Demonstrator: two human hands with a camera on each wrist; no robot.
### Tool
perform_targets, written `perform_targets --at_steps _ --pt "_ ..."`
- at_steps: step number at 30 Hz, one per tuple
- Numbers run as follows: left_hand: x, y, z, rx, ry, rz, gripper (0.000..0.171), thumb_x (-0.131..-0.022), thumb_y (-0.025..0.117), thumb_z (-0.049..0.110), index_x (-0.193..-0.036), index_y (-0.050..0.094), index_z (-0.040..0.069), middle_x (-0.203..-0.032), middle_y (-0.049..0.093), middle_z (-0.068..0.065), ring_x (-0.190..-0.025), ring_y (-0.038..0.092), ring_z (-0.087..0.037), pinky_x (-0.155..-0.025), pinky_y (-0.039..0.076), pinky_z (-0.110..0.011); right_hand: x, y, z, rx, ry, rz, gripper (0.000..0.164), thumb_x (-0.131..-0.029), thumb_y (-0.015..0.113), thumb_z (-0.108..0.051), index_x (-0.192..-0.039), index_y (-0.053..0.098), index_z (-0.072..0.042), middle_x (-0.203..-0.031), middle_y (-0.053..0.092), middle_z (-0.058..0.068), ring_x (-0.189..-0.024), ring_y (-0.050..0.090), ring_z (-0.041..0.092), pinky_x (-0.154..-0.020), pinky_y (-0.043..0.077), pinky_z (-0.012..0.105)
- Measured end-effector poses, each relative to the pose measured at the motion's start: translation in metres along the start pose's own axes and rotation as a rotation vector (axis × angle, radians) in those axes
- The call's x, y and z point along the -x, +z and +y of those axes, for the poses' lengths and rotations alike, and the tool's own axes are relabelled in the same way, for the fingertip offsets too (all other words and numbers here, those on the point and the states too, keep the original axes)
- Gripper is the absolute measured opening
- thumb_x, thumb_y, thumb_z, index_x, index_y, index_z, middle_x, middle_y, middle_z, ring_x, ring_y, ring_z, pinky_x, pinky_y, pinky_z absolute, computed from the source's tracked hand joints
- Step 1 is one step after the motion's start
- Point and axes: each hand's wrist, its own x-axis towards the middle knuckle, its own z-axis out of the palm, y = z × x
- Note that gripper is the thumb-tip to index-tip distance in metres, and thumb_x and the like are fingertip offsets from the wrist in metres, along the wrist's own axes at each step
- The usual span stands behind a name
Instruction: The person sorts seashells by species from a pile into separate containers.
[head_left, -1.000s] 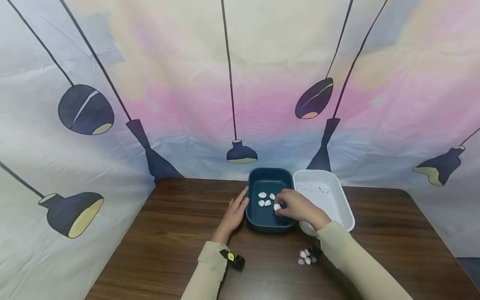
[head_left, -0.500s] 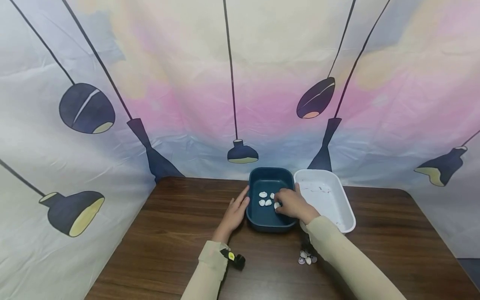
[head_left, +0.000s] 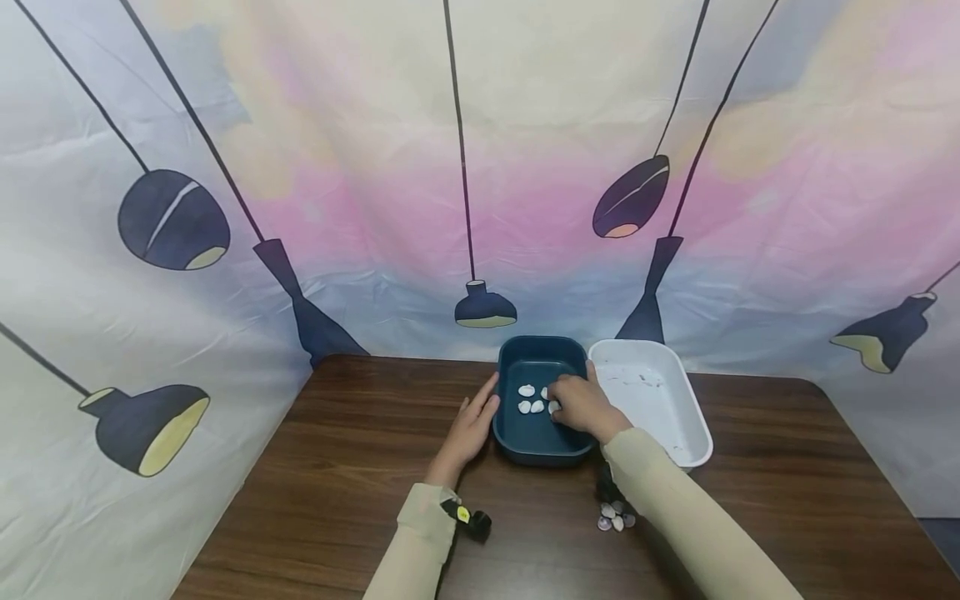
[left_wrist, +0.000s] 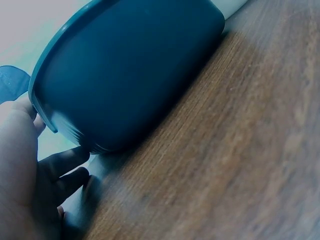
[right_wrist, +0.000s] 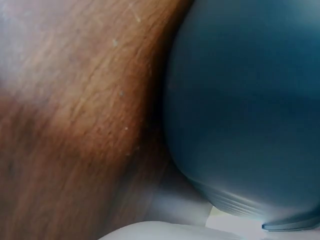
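i see the left hand [head_left: 467,427] resting straight-fingered against the teal tray [head_left: 534,437], lower centre of the frame; the right hand [head_left: 588,407] pinches a white piece [head_left: 554,407] inside. a dragging fingertip could scatter the 4 neighbouring pieces [head_left: 537,407].

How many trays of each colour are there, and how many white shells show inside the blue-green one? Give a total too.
Dark teal tray: 1
White tray: 1
White shells in the dark teal tray: 5 visible, one at the right hand
Total: 7
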Motion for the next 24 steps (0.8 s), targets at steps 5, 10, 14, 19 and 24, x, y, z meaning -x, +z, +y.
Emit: perform_targets --at_steps 5,10,14,19,24 --pt "0.000 -0.001 0.000 0.011 0.003 0.000 0.057 -0.116 0.037 0.043 -0.168 0.032 0.021 -0.170 0.034 -0.005 -0.156 0.032 -0.036 -0.128 0.001 -0.061 -0.002 0.002 0.000 0.026 0.003 0.006 0.021 -0.089 0.087 -0.015 -0.108 0.081 -0.009 -0.103 0.075 0.007 -0.106 0.069 0.029 -0.121 0.012 0.077" --pt "0.001 0.000 -0.002 0.015 -0.004 -0.003 0.057 -0.116 0.036 0.045 -0.168 0.032 0.022 -0.170 0.035 -0.005 -0.156 0.032 -0.036 -0.128 0.001 -0.062 0.003 0.000 0.000 0.002 -0.012 0.003 0.023 -0.088 0.087 -0.016 -0.109 0.081 -0.008 -0.101 0.074 0.006 -0.104 0.068 0.030 -0.119 0.014 0.078" --pt "0.002 0.002 -0.002 0.016 -0.012 -0.003 0.057 -0.115 0.037 0.046 -0.168 0.033 0.023 -0.170 0.035 -0.005 -0.156 0.033 -0.035 -0.128 0.001 -0.061 0.011 -0.005 0.001 -0.034 -0.040 0.006 0.027 -0.089 0.086 -0.016 -0.113 0.080 -0.007 -0.104 0.074 0.007 -0.104 0.068 0.030 -0.118 0.019 0.078" --pt "0.001 0.001 -0.002 0.014 -0.010 0.000 0.057 -0.115 0.036 0.046 -0.168 0.034 0.023 -0.170 0.035 -0.005 -0.156 0.033 -0.035 -0.128 0.001 -0.061 0.027 -0.015 0.003 -0.062 -0.087 0.016 0.032 -0.090 0.085 -0.016 -0.119 0.077 -0.004 -0.109 0.073 0.010 -0.103 0.068 0.030 -0.110 0.039 0.068" --pt "0.000 0.001 -0.002 0.011 -0.007 0.003 0.057 -0.116 0.036 0.045 -0.168 0.033 0.022 -0.170 0.035 -0.005 -0.156 0.033 -0.035 -0.128 0.001 -0.061 0.046 -0.024 0.006 -0.141 -0.104 0.046 0.032 -0.092 0.083 -0.014 -0.121 0.076 -0.002 -0.111 0.072 0.011 -0.103 0.068 0.028 -0.099 0.053 0.054"
